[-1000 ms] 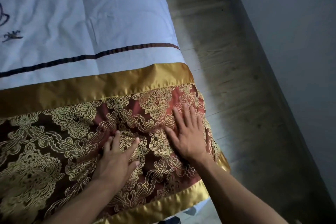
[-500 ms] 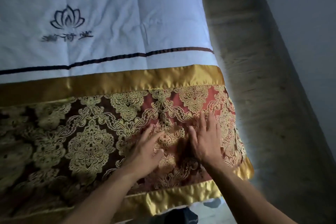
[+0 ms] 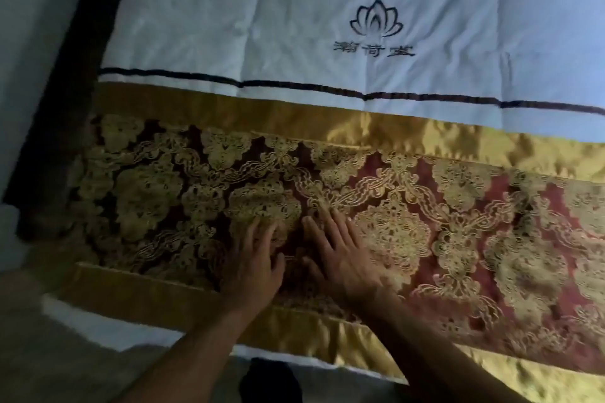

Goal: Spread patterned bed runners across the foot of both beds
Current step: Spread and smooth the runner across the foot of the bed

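Note:
A red and gold patterned bed runner with shiny gold borders lies flat across the foot of a bed covered by a white duvet. The duvet carries a dark stripe and an embroidered lotus logo. My left hand and my right hand both rest palm down on the runner's middle, side by side, fingers straight and spread. The runner's left end reaches the bed's left side; its right end runs out of frame.
A dark strip runs along the bed's left side, with a pale wall beyond it. Grey floor shows at the lower left below the bed's foot edge. Something dark sits on the floor between my forearms.
My view and both hands have shifted left along the runner, from its right end near the wall to about the bed's middle. Both palms stay flat on the cloth.

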Demonstrator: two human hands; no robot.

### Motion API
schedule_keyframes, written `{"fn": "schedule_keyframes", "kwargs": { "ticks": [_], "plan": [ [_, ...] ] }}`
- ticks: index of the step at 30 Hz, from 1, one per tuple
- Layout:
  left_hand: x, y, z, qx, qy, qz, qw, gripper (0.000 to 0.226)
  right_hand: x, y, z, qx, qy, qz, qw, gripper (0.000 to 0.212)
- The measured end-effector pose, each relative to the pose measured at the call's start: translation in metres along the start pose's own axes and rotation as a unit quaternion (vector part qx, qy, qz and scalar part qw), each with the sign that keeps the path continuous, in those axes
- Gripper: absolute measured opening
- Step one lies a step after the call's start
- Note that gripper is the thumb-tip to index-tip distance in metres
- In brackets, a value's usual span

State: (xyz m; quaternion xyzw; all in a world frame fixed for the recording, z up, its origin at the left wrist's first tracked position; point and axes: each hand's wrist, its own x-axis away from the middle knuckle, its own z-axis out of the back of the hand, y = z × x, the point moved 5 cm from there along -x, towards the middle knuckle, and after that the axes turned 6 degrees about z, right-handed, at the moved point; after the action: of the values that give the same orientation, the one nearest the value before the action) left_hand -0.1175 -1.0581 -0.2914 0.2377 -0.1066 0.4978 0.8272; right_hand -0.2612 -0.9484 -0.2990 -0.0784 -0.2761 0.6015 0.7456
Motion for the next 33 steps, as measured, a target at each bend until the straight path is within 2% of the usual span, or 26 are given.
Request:
{"fn": "schedule_keyframes", "kwargs": {
  "ticks": [5,8,10,12,14,17,19,22,25,28,30,33],
  "plan": [
    [-0.024,-0.155,0.041,-0.017,0.009,0.083,0.996,0.060,-0.099,-0.119,-0.030,0.023,-0.028,0.059,0.998,0.071],
    [-0.033,-0.227,0.058,-0.026,0.025,0.093,0.995,0.069,-0.160,-0.183,-0.047,0.056,-0.053,0.109,0.991,0.070],
    [-0.031,-0.266,0.069,-0.014,0.056,0.109,0.992,0.075,-0.194,-0.223,-0.055,0.068,-0.059,0.145,0.985,0.068],
    [-0.027,-0.301,0.079,0.016,0.078,0.160,0.984,0.080,-0.223,-0.258,-0.065,0.089,-0.057,0.175,0.979,0.066],
    [-0.023,-0.334,0.080,0.064,0.071,0.207,0.974,0.084,-0.249,-0.291,-0.075,0.109,-0.061,0.204,0.971,0.063],
    [-0.016,-0.370,0.074,0.064,0.038,0.197,0.978,0.088,-0.283,-0.321,-0.086,0.170,-0.096,0.260,0.946,0.062],
    [-0.012,-0.388,0.071,0.065,0.008,0.208,0.976,0.090,-0.309,-0.303,-0.077,0.210,-0.096,0.217,0.949,0.062],
    [-0.008,-0.401,0.068,0.092,-0.001,0.236,0.967,0.091,-0.343,-0.237,-0.037,0.230,-0.090,0.036,0.968,0.070],
    [-0.010,-0.399,0.067,0.099,0.016,0.238,0.966,0.093,-0.358,-0.218,-0.018,0.276,-0.111,0.021,0.955,0.081],
    [-0.012,-0.396,0.070,0.104,0.031,0.244,0.964,0.094,-0.367,-0.262,-0.031,0.277,-0.072,0.074,0.955,0.081],
    [-0.014,-0.394,0.078,0.093,0.069,0.233,0.966,0.084,-0.374,-0.308,-0.054,0.277,-0.082,0.171,0.942,0.076],
    [-0.026,-0.394,0.087,0.096,0.130,0.235,0.959,0.069,-0.381,-0.362,-0.094,0.270,-0.118,0.340,0.893,0.070]
  ]
}}
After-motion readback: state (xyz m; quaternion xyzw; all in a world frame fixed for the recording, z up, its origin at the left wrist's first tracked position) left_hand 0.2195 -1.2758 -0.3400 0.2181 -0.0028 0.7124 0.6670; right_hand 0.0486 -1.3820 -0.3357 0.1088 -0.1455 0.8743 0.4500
